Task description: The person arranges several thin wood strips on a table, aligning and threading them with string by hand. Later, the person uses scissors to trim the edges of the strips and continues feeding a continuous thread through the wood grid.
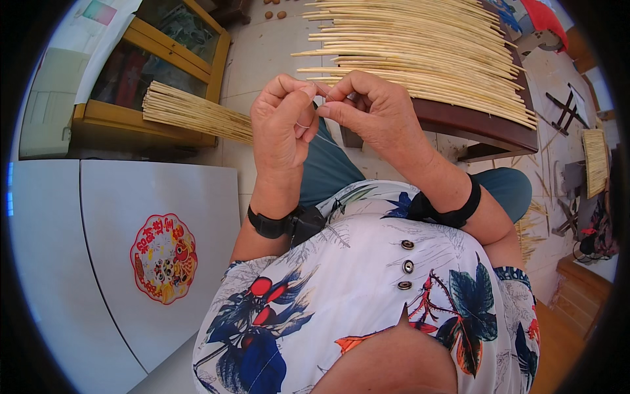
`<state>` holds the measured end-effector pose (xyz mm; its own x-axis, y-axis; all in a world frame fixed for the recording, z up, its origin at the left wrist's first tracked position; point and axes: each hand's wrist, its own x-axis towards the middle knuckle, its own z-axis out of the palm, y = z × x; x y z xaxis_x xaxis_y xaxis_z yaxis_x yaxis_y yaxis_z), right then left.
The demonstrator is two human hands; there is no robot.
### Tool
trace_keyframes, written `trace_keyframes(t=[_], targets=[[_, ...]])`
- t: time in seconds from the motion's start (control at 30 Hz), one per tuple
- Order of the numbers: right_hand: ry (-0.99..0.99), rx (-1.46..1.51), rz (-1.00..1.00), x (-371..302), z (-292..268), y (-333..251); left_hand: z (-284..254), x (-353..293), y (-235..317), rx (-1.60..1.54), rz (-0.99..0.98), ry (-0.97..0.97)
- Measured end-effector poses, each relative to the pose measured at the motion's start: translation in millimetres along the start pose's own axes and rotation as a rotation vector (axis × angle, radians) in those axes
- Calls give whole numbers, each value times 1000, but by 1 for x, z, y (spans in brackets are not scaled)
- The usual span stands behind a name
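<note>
My left hand [283, 121] and my right hand [372, 105] are raised in front of my chest, their fingertips almost meeting. Both pinch thumb against forefinger. Something very fine, perhaps a thread, shows faintly between the fingertips, but it is too small to name. A thin pale band crosses a curled finger of the left hand; whether it is a ring or a strand I cannot tell. Just beyond the right hand, a row of straw-coloured stalks [420, 49] lies side by side on a dark red-brown table [472, 125].
Left of my left hand, a bundle of similar stalks [193, 111] rests by a yellow-framed glass cabinet [213, 52]. A white cabinet [203, 190] with a round red sticker stands at the left. Loose stalks and a dark folding stand [566, 110] are on the tiled floor at the right.
</note>
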<state>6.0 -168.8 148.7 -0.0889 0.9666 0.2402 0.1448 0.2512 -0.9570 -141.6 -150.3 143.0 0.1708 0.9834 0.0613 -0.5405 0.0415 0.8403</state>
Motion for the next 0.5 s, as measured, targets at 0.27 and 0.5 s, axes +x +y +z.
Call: trace_keyframes(t=[0.27, 0.5], targets=[[-2, -12, -11, 0, -1, 0, 0, 0, -1, 5, 6, -1], [1, -34, -37, 0, -2, 0, -3, 1, -2, -6, 8, -4]])
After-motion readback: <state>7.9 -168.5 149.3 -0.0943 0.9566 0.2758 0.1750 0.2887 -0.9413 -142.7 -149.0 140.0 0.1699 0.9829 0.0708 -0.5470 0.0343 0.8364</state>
